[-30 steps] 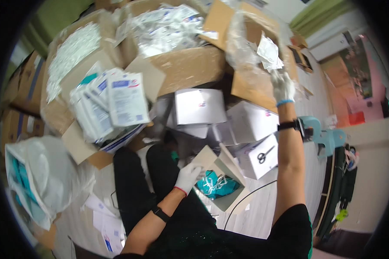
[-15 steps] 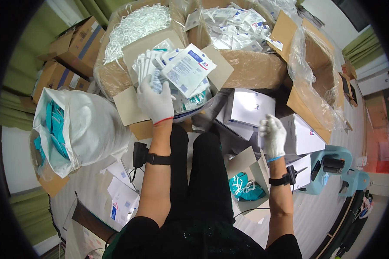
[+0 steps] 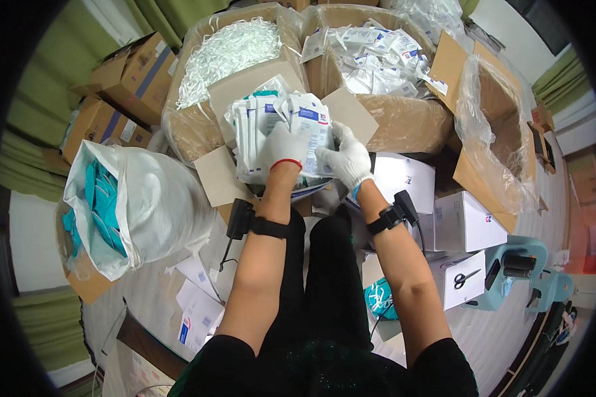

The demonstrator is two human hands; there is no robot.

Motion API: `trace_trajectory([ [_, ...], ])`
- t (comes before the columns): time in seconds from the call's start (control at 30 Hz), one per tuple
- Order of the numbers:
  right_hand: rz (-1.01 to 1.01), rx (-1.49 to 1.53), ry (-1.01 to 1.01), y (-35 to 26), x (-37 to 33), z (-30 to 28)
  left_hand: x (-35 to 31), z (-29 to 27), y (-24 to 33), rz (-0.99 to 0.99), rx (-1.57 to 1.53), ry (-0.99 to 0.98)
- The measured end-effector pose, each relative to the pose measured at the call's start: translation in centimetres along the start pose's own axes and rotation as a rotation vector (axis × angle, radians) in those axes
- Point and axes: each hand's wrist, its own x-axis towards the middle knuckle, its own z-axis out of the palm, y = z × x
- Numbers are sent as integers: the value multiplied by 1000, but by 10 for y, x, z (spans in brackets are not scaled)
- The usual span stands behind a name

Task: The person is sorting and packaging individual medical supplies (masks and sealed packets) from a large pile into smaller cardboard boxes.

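An open cardboard carton [image 3: 222, 173] stands in front of my knees, filled with flat white packets [image 3: 250, 142] that have blue and red print. My left hand [image 3: 287, 147], in a white glove with a red cuff, presses in among the upright packets; its fingertips are partly hidden between them. At the right side of the bundle my right hand [image 3: 346, 157], in a white glove with a blue cuff, has its curled fingers and thumb at the edge of the packets. Behind the packets, some teal pieces in clear wrapping show in part.
A white sack [image 3: 159, 205] of teal folded items stands left. Behind are a box of white strips [image 3: 228, 56] and a box of loose packets [image 3: 384, 59]. White boxes [image 3: 404, 178], scissors [image 3: 467, 279] and a teal stool [image 3: 520, 264] lie to the right.
My right hand has swung left from beside the white boxes to the packets. My left hand has moved from their left side into their middle. The tilted top packet now stands more upright.
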Motion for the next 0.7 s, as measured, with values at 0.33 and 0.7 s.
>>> trace_trajectory([
  [0.33, 28, -41, 148, -57, -25, -56, -2, -12, -14, 254, -293, -180],
  [0.7, -132, 92, -6, -55, -137, -115, -100, -74, -14, 563, -212, -869],
])
